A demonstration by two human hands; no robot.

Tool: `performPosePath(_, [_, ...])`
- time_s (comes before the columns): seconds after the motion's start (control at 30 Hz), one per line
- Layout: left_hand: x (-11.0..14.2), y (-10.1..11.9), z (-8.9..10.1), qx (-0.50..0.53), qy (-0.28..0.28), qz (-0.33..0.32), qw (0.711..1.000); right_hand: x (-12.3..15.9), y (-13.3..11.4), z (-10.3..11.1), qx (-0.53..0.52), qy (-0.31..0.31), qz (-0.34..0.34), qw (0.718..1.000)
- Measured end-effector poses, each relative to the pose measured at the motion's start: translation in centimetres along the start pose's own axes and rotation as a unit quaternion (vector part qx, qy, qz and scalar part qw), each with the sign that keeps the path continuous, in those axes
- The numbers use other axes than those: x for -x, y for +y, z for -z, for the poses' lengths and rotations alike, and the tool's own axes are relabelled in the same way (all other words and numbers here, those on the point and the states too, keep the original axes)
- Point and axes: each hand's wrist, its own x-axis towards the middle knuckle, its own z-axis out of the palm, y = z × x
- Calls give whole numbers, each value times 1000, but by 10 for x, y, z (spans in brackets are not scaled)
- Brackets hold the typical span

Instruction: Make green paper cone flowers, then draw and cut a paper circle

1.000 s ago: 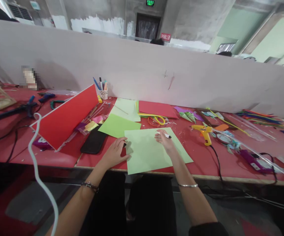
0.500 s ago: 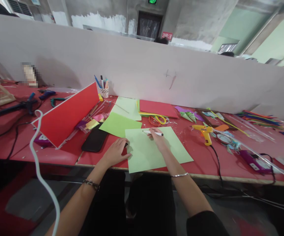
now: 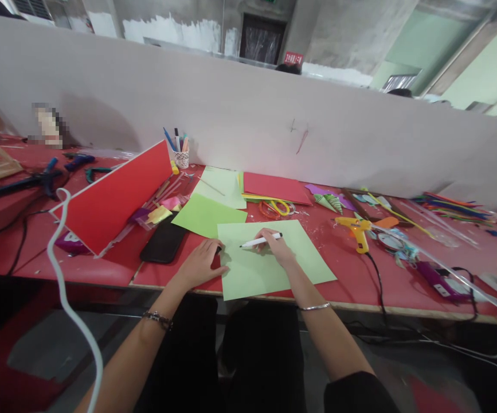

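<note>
A pale green sheet of paper lies in front of me at the table's near edge. My right hand grips a white marker with its black tip down near the paper, pointing left. Whether the tip touches the sheet I cannot tell, and no line shows. At the sheet's left edge rests my left hand, its fingers curled around a small black marker cap, partly hidden. Just left of that hand lies a black phone, and behind it a brighter green sheet.
Red card sheets and yellow-handled scissors lie behind the paper. On the right is a yellow glue gun with its cord. A red board leans at left, near a pen cup. A white cable hangs at front left.
My right hand has drawn back slightly and tilted the marker, so its tip is now lower and farther left over the sheet. The left hand stays at the paper's edge.
</note>
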Motion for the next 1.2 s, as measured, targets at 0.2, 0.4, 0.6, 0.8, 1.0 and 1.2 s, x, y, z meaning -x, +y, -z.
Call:
performPosePath(0.2, [-1,-1,-1,0,-1,0,1000,1,-1,0,8,-19,5,1000])
performPosePath(0.4, [0,-1,-2,6,-3,9,1000,4,-5,0,12,-34,-5,999])
performPosePath(0.6, [-1,1,0,10,-5,9,1000,4,-8,-2,6,-36,-15,999])
performPosePath(0.8, [-1,1,0,12,-2,9,1000,5,-11,-4,27,-16,-30,999])
performPosePath(1.0, [-1,0,-1,10,1,6,1000,3,-9,-7,26,-3,-3,1000])
performPosePath(1.2, [-1,0,0,4,-1,4,1000,0,-4,-8,46,45,12,998])
